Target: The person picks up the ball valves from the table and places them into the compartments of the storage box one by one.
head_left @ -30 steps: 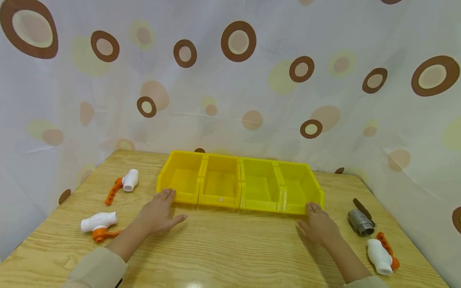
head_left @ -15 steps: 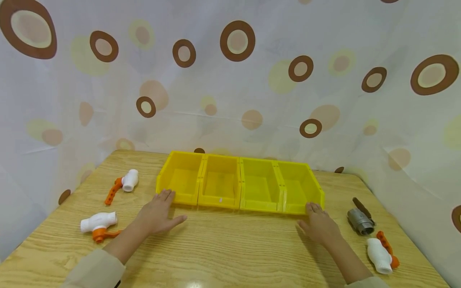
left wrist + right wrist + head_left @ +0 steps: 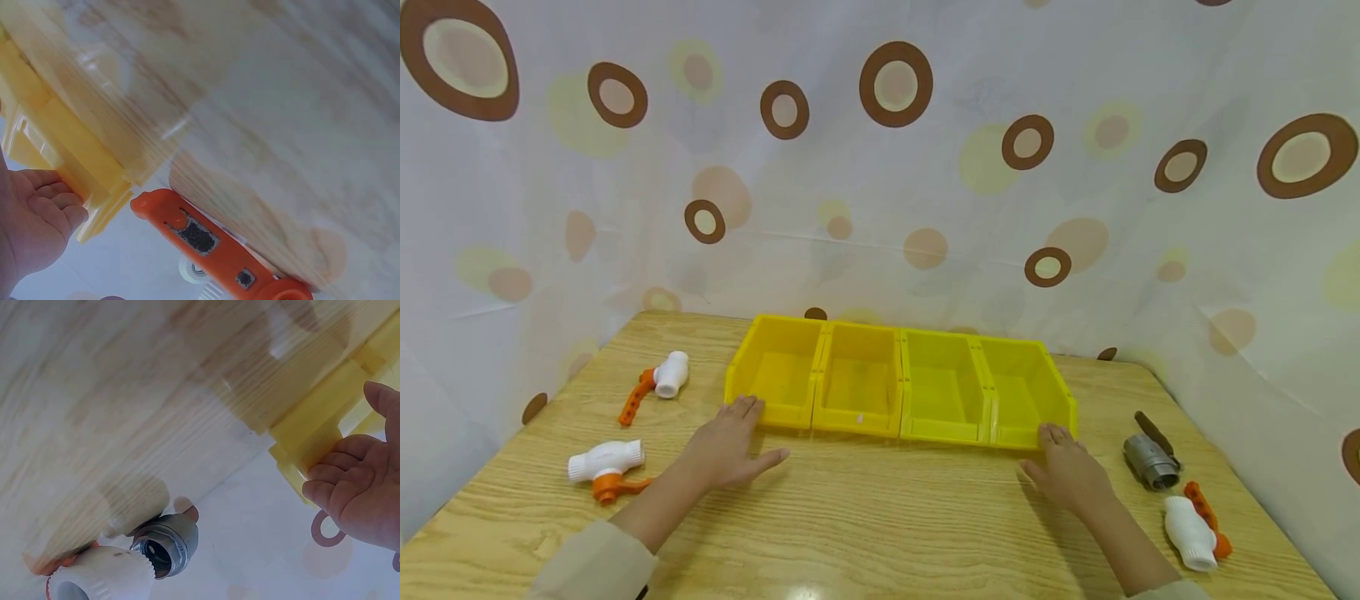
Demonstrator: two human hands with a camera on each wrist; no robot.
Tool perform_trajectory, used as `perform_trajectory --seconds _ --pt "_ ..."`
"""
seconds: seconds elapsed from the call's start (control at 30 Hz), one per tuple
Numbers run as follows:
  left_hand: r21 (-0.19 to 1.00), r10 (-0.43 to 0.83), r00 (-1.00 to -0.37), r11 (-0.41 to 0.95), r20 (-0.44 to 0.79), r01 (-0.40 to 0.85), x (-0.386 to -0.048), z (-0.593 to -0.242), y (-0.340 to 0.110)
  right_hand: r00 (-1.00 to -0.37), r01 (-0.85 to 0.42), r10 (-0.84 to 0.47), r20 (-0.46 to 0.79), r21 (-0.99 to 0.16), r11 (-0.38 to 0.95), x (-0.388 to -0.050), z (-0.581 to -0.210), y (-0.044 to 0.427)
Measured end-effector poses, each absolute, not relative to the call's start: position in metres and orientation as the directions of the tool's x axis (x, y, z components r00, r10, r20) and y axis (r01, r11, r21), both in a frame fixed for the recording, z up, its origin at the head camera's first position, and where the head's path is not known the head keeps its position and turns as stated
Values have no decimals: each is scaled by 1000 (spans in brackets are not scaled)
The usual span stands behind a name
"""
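The row of yellow bins [image 3: 902, 379] stands at twelve o'clock on the bench [image 3: 895, 517]. My left hand [image 3: 730, 442] touches its seven o'clock corner and my right hand [image 3: 1067, 468] its five o'clock corner; the fingers lie relaxed, clamped on nothing, both thumbs standing apart. I judge the plastic light, rather stiff, slightly slippery and not fragile; the outer ends seem the good places to hold, because the bins may separate at their seams.

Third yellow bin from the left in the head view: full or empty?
Empty: the head view shows that yellow bin's bare floor and walls, nothing lying inside.
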State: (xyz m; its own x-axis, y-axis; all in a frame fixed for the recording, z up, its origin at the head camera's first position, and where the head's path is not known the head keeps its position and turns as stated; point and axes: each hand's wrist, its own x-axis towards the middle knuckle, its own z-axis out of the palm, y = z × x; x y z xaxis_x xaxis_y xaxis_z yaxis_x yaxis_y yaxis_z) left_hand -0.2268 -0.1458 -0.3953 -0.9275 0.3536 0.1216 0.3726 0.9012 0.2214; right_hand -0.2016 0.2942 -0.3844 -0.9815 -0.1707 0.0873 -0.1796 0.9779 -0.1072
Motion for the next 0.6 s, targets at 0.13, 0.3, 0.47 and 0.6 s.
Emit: perform_trajectory --seconds 0.13,0.3,0.47,0.6 --pt "218 354 -926 901 133 376 -227 -396 -146 -981 -182 -173 86 -102 978 -202 -384 294" --pt "219 349 -927 902 138 372 -226 -397 -146 -982 -179 -172 81 -91 980 -202 -384 294" --pt "220 351 -926 901 137 374 -223 -396 -146 -983 -175 -170 73 -79 981 -201 -383 294" --pt "224 352 -925 899 146 377 -221 -396 -146 -983 -172 -166 75 -79 982 -200 -384 294"
